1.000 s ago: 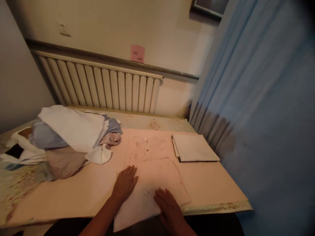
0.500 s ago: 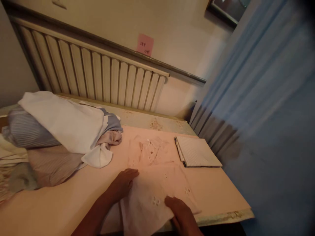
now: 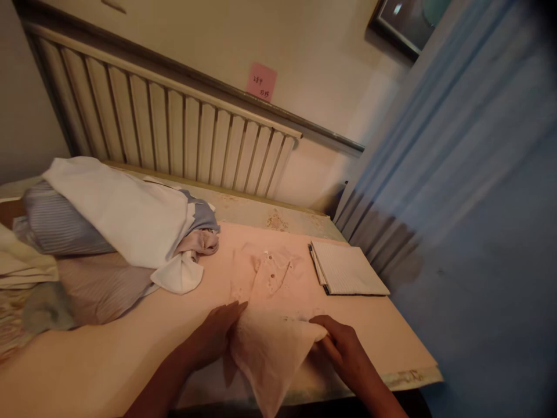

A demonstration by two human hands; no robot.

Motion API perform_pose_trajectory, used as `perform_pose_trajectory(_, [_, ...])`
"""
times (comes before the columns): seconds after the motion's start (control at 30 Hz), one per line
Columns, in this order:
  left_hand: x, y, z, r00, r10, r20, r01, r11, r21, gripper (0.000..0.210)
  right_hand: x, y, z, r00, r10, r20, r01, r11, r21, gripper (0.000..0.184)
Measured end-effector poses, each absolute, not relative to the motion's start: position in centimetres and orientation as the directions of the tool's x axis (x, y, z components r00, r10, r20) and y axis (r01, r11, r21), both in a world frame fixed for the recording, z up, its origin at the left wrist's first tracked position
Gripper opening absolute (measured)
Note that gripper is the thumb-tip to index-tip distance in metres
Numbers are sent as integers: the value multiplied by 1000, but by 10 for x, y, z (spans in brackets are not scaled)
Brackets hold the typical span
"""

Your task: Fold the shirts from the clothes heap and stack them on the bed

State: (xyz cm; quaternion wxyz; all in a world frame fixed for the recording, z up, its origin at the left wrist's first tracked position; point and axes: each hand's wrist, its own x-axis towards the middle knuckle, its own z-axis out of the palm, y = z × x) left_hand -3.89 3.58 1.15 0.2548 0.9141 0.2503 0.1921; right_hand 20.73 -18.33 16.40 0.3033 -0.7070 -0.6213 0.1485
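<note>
A pale pink shirt (image 3: 272, 325) with brown buttons at the collar and cut-out eyelets lies on a pink cloth, its collar end facing away from me. My right hand (image 3: 343, 343) pinches a lower corner of it, raised off the surface. At the other side edge, my left hand (image 3: 217, 332) is closed on the fabric, fingertips on top and thumb partly hidden. Between both hands the lower part folds upward, and one point of it hangs toward me over the near edge.
Left of the shirt is a heap of clothes (image 3: 117, 215), white, blue and mauve. A folded striped cloth (image 3: 350, 268) lies to the right on the pink cloth (image 3: 383, 325). Beyond stands a radiator (image 3: 174, 125); a blue curtain (image 3: 470, 232) hangs at the right.
My right hand has lifted the shirt's lower corner up and to the right, so the fabric now folds over. My left hand has barely moved along its edge.
</note>
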Motion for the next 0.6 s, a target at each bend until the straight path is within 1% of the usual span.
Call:
perform_pose_trajectory(0.13, [-37, 20, 9, 804, 559, 202, 376, -742, 555, 90, 206, -180, 172, 205, 963, 177, 781, -52, -623, 23])
perform_pose_trajectory(0.2, [-33, 13, 10, 798, 560, 222, 363, -741, 565, 92, 207, -177, 175, 222, 958, 179, 788, -69, -612, 22])
perform_pose_trajectory(0.23, [-30, 10, 11, 786, 568, 242, 355, -736, 576, 87, 208, -175, 177, 227, 958, 178, 792, -75, -605, 22])
perform_pose_trajectory(0.33, [-23, 4, 23, 707, 637, 306, 351, -692, 631, 64, 209, -168, 186, 217, 960, 177, 802, -72, -593, 20])
perform_pose_trajectory(0.4, [-21, 1, 35, 654, 694, 300, 347, -628, 697, 50, 211, -162, 196, 199, 966, 163, 803, -66, -592, 20])
perform_pose_trajectory(0.5, [-19, 2, 53, 651, 732, 200, 289, -483, 827, 38, 223, -144, 214, 144, 983, 114, 816, -53, -576, 21])
perform_pose_trajectory(0.6, [-13, 16, 64, 644, 760, 89, 234, -307, 922, 28, 244, -100, 232, 65, 994, 86, 865, -13, -502, 25])
